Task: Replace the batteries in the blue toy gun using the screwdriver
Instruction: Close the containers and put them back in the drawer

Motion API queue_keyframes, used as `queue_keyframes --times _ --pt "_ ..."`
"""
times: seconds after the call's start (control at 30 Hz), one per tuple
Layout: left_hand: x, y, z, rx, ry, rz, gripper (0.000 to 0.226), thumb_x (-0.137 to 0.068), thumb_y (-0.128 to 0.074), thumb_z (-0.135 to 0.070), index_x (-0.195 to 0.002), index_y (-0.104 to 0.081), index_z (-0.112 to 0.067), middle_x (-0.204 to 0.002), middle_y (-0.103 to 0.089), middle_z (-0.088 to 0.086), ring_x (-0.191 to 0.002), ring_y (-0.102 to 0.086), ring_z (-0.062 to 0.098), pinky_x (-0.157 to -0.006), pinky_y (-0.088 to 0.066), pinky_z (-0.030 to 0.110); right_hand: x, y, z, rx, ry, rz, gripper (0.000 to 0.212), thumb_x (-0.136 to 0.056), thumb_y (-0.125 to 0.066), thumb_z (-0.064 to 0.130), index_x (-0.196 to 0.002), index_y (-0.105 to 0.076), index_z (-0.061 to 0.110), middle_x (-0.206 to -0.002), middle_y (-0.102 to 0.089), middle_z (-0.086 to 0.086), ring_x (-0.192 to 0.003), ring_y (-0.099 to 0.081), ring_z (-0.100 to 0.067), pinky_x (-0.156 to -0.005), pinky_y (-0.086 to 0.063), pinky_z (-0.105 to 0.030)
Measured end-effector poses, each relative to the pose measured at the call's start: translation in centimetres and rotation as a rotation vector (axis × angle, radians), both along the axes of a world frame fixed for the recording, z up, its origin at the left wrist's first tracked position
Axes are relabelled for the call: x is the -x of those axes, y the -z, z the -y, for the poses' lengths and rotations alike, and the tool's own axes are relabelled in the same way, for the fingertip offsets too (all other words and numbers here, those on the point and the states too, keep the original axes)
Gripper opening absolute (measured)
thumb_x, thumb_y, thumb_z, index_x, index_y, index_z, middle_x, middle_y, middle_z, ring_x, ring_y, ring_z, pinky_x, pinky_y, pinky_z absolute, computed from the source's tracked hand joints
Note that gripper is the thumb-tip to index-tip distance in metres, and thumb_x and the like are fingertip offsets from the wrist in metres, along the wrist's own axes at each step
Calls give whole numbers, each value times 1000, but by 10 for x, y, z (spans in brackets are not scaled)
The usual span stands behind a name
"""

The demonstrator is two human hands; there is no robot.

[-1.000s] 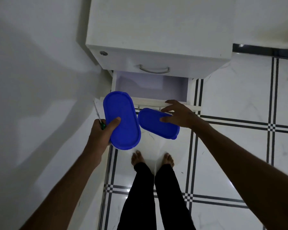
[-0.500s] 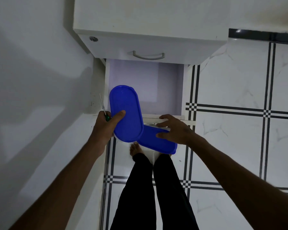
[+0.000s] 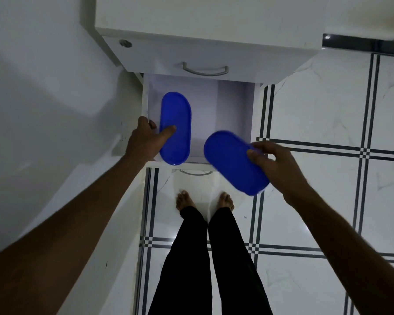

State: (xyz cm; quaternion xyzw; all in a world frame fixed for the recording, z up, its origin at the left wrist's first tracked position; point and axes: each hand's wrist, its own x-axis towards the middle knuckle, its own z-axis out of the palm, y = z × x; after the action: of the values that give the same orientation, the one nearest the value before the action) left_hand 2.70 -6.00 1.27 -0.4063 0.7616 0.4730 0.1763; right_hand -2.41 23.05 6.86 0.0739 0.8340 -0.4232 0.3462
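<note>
Looking straight down at an open drawer (image 3: 234, 103) of a white cabinet (image 3: 205, 26), pulled out toward the person's bare feet (image 3: 184, 200) on the tiled floor (image 3: 328, 178).

The left hand (image 3: 146, 142) is at the drawer's 8 o'clock corner, thumb laid across the top of a blue oval box (image 3: 175, 119) and the other fingers hidden beneath or beside it — a hold on that box. The box lies lengthwise, running from 12 to 6 o'clock along the left side of the drawer, its near end over the drawer's front edge. Whether it rests on the drawer bottom or hangs above it, I cannot tell.

Over at 4 o'clock from the drawer's middle, the right hand (image 3: 275, 164) grips a second blue oval box (image 3: 232, 162) by its right side, thumb on top, fingers curled round the edge. This one is turned diagonally, its far end over the drawer's front right corner and its near end out above the floor — clear of the first box, a gap between them.

The blue toy gun, the screwdriver and the batteries — none can be made out here; the boxes are closed and blue on top, contents hidden.

A curved metal handle (image 3: 205, 70) sits on the shut drawer above, at 12 o'clock, and a second handle (image 3: 195, 172) peeks from under the open drawer's front. Black trouser legs (image 3: 212, 258) fill the 6 o'clock stretch.
</note>
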Motion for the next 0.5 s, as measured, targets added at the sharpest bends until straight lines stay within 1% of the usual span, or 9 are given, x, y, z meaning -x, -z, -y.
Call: queue_keyframes --times 0.1,0.17,0.27,0.33,0.4,0.43,0.5 --pt "17 16 -8 -29 9 36 61 -82 -67 -56 -115 -46 -9 -103 -59 9 -89 -62 22 -67 -53 32 17 15 19 19 163 -27 31 -102 -48 34 -127 -50 16 -120 -58 -5 -99 -63 -18 -63 -51 -22" --pt "28 25 -14 -40 18 68 66 -83 -65 -56 -122 -44 -7 -105 -61 8 -87 -61 20 -61 -50 26 25 32 34 33 269 13 33 -104 -43 32 -131 -46 14 -120 -56 -5 -96 -60 -15 -60 -49 -21" --pt "45 38 -21 -35 43 108 72 -86 -63 -54 -133 -37 -5 -106 -57 8 -88 -59 20 -62 -47 26 33 59 55 66 387 41 31 -105 -40 24 -134 -44 12 -119 -55 -4 -91 -59 -11 -63 -51 -21" --pt "54 45 -24 -17 74 122 74 -88 -60 -53 -137 -33 -4 -104 -54 7 -88 -58 21 -62 -46 26 38 75 66 53 415 11 31 -104 -39 21 -134 -44 10 -119 -56 -5 -95 -60 -14 -62 -50 -18" --pt "61 56 -24 3 105 121 73 -91 -58 -52 -138 -31 -3 -101 -56 8 -87 -58 21 -59 -46 24 43 90 72 43 411 -32 32 -104 -40 19 -134 -44 9 -118 -57 -6 -96 -61 -15 -62 -50 -17" --pt "64 60 -23 8 113 127 73 -91 -58 -50 -139 -29 -2 -101 -56 8 -86 -58 21 -57 -45 23 46 96 74 28 403 -50 31 -104 -40 19 -134 -44 10 -119 -57 -6 -97 -61 -16 -63 -51 -18" --pt "66 66 -21 25 125 124 72 -91 -59 -47 -138 -28 -2 -101 -56 9 -84 -57 20 -55 -43 21 51 107 75 -16 387 -78 30 -103 -42 17 -132 -45 11 -122 -56 -8 -102 -62 -20 -69 -56 -24"
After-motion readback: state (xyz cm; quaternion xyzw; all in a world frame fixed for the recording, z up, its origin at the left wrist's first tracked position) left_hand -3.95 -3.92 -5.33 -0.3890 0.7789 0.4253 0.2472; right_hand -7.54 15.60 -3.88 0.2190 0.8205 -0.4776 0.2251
